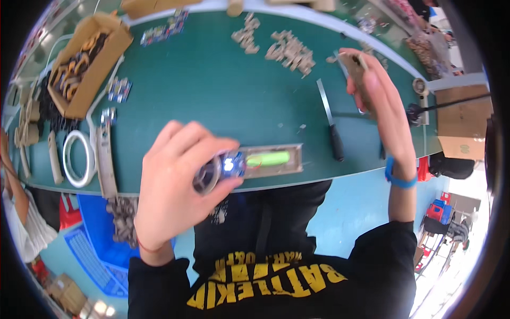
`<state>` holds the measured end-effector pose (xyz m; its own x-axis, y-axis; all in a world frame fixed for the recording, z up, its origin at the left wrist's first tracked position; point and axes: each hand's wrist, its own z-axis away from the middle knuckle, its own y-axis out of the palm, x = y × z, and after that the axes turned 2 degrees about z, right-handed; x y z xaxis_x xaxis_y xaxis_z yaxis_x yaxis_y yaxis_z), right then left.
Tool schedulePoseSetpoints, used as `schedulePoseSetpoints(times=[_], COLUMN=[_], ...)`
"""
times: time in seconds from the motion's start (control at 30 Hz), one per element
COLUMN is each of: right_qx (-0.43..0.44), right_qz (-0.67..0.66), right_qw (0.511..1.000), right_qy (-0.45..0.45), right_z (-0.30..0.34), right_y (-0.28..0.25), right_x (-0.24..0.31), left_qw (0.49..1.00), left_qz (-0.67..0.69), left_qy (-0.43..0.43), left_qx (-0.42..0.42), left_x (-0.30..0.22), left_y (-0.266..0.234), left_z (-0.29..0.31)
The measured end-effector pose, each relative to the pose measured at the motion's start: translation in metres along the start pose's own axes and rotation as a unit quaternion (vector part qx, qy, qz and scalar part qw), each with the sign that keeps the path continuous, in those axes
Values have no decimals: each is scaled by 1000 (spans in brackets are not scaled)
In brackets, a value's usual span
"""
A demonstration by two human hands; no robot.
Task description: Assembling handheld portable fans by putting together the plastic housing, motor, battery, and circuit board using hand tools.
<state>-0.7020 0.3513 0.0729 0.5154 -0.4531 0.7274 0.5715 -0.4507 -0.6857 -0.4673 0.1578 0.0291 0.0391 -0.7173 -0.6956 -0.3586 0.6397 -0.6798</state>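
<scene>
My left hand (178, 175) closes its thumb and fingers round the ring-shaped end of an open device housing (298, 158) near the table's front edge. A bright green battery cell (273, 158) lies in the housing's beige tray. Beside the cell, next to my fingertips, sits a small blue circuit board (232, 165) with glowing white segments. Over the far right, my right hand (380, 87) grips a long beige housing cover (357, 74), tilted up off the table. Between the hands lies a black-handled tool (336, 142) with a thin metal blade.
Small beige parts (291, 52) lie heaped at the back. At the left are a cardboard box (114, 40) of dark and orange parts, circuit boards (119, 89) and a white tape roll (68, 159). A thin black arm (451, 106) reaches in from the right.
</scene>
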Motion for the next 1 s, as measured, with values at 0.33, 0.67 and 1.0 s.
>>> schedulePoseSetpoints(times=[0.33, 0.67, 1.0], right_qx=[89, 74, 67], right_qz=[163, 207, 192], right_qw=[940, 936, 941], right_qy=[-285, -274, -269], right_z=[29, 31, 29], right_y=[78, 89, 89], right_x=[44, 53, 50], left_qw=[1000, 1000, 999], left_qz=[19, 9, 24], left_qy=[-7, -16, -9], left_qx=[-9, 11, 29], left_x=[3, 5, 9], left_y=[1, 1, -2], left_z=[0, 5, 2])
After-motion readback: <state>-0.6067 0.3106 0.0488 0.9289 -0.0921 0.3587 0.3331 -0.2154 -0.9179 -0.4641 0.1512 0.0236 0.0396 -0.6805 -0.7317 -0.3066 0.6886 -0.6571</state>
